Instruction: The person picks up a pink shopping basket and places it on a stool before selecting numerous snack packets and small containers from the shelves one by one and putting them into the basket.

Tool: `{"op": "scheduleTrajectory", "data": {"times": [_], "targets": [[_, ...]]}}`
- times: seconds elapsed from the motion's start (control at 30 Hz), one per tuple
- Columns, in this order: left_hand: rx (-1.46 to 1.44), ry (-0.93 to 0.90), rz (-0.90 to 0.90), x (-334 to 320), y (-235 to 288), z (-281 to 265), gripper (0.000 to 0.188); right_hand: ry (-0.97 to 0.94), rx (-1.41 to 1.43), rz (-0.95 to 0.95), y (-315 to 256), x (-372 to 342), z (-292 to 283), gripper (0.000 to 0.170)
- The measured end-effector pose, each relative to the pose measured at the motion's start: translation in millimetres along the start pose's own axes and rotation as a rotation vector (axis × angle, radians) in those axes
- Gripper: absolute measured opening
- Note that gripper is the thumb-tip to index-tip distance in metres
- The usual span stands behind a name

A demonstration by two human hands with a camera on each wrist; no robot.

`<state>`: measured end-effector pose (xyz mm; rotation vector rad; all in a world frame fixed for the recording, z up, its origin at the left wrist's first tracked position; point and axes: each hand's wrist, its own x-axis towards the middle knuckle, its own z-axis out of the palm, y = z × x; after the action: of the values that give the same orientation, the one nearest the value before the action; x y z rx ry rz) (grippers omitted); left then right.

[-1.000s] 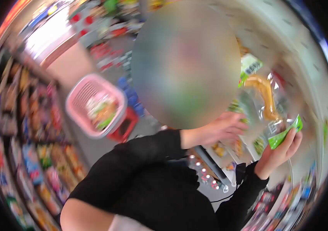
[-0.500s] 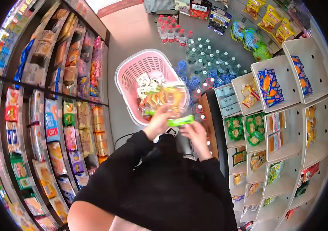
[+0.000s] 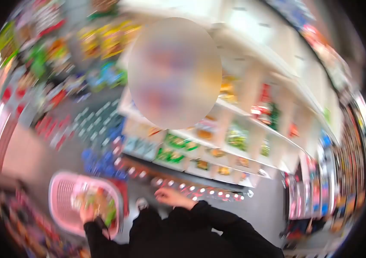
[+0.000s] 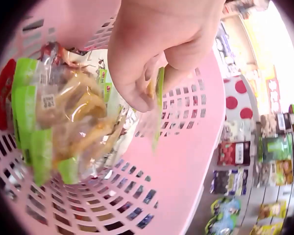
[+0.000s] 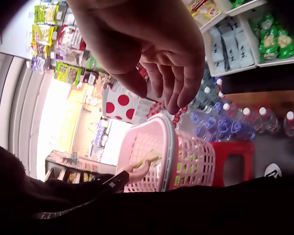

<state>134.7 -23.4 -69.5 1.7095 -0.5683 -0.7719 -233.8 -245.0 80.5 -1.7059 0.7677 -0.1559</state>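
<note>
A pink basket stands at the lower left of the head view. Inside it my left hand pinches the edge of a green-trimmed clear packet above other packets with green ends and tan contents. The right wrist view also catches the left hand inside the basket rim. My right hand hangs apart from the basket; in the right wrist view the hand has loosely bent fingers and holds nothing.
A red stool touches the basket. Bottles stand on the floor before white bins of packets. More shelves rise at the right, and packaged goods line the lower left.
The hands were together at a green-ended packet; now they are apart, the left down in the basket with a packet, the right away from it. The head view has turned toward the bins.
</note>
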Motion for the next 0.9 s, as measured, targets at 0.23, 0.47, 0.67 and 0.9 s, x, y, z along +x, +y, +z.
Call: {"op": "scheduleTrajectory", "data": {"times": [0.23, 0.47, 0.67, 0.9], "targets": [[1.126, -0.111, 0.257, 16, 74, 56, 0.032, 0.346, -0.088, -0.086, -40, -96, -107, 0.028], [-0.478, -0.252, 0.026, -11, 247, 214, 0.028, 1.21, -0.546, -0.362, -153, -244, -273, 0.025], [-0.276, -0.767, 0.189, -67, 333, 325, 0.023, 1.665, -1.065, -0.45, -206, -331, -427, 0.022], [-0.121, -1.127, 0.214, -128, 348, 397, 0.026, 1.488, -1.256, 0.139, -210, -353, -521, 0.025]]}}
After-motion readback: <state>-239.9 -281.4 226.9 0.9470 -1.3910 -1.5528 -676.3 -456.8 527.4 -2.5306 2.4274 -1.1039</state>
